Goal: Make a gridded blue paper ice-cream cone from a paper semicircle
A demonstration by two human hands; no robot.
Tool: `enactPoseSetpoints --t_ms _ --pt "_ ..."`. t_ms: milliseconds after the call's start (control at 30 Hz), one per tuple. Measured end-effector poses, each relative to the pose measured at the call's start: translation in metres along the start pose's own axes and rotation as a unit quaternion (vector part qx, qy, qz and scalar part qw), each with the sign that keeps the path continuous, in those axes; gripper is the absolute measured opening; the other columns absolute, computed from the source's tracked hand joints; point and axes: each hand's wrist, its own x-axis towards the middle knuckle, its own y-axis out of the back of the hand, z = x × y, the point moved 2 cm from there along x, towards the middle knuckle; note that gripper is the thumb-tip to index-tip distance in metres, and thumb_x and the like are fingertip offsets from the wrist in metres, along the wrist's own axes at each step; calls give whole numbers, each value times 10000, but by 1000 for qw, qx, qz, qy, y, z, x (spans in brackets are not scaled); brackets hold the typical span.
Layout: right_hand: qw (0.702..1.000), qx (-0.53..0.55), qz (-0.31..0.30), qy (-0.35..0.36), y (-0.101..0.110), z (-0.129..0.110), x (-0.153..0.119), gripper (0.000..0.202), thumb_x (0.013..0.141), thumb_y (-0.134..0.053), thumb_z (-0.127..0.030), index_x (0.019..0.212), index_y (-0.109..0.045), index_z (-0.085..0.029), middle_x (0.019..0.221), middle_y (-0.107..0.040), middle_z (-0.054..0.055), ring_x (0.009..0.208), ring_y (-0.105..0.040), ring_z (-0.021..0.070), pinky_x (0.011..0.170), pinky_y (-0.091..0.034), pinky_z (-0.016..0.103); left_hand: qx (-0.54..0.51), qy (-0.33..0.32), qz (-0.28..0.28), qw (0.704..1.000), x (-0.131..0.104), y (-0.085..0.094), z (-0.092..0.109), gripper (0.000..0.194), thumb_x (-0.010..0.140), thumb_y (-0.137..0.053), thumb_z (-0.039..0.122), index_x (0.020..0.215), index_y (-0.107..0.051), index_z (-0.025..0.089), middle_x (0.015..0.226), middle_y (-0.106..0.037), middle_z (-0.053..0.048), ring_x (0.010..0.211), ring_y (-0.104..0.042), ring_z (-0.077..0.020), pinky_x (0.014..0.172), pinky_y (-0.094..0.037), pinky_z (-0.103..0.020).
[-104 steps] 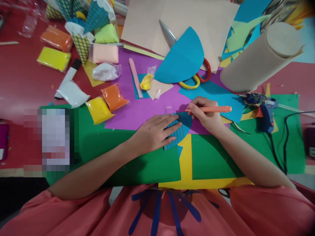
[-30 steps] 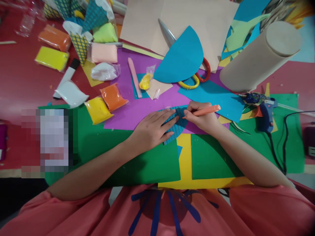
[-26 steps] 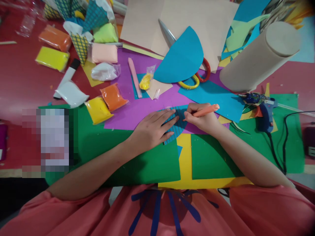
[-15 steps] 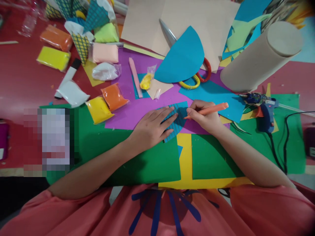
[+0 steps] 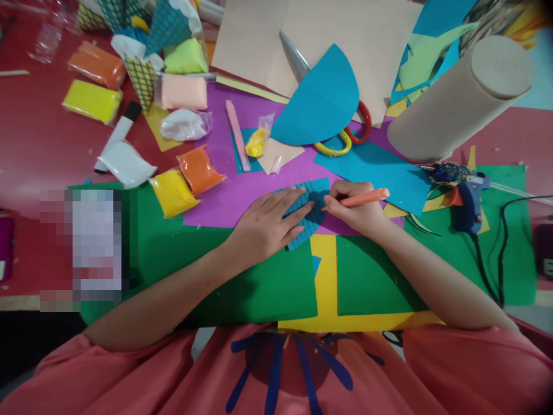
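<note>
A small blue sheet (image 5: 320,195) marked with dark lines lies on purple paper (image 5: 211,202). My left hand (image 5: 272,222) rests flat over its left part, fingers spread. From the right, my right hand (image 5: 356,210) grips an orange marker (image 5: 365,197), its tip at the sheet's right edge. Just beyond the hands, a blue semicircle of paper (image 5: 319,104) covers the middle of scissors (image 5: 351,129) with one red and one yellow handle. A pink marker (image 5: 237,135) lies beside a small yellow clay packet (image 5: 256,143).
Several wrapped clay packets (image 5: 201,169) are at the left, near patterned paper cones (image 5: 140,72). A tall beige cylinder (image 5: 449,109) stands at the right, behind a blue glue gun (image 5: 469,202) with a black cord. Green sheets (image 5: 375,276) cover the near table.
My right hand and the orange marker have shifted slightly left and down along the sheet's right edge. My left hand stays in place.
</note>
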Motion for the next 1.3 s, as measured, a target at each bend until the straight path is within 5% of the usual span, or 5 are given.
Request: enactPoseSetpoints --t_ms 567,867,1100,1300 --pt "998 20 -55 -6 1 -1 -1 316 741 -534 -217 497 -336 -201 462 -411 -44 453 -348 60 454 -232 240 14 -14 11 1000 0 0 0 409 998 -409 344 1344 -545 172 1399 -535 -166 1257 -537 -303 1000 -454 -442" --pt "973 213 69 -61 9 3 0 361 858 -565 -500 664 -558 -195 520 -556 -21 408 -461 79 419 -368 241 -17 -5 -10 1000 0 3 -1 389 998 -404 302 1338 -549 178 1385 -545 -154 1279 -513 -284 1027 -440 -446" --pt "990 125 67 -25 9 2 -1 170 851 -639 -335 818 -658 -169 714 -641 10 613 -566 101 545 -426 242 -11 -49 9 999 2 7 2 371 989 -431 317 1274 -591 140 1218 -632 -157 1134 -594 -282 929 -499 -415" --pt "986 148 54 -56 6 2 2 320 819 -659 -465 717 -566 -177 629 -608 -1 538 -528 94 496 -395 243 -26 -49 -1 998 2 5 2 368 994 -428 307 1284 -586 145 1274 -626 -141 1216 -552 -263 971 -476 -402"
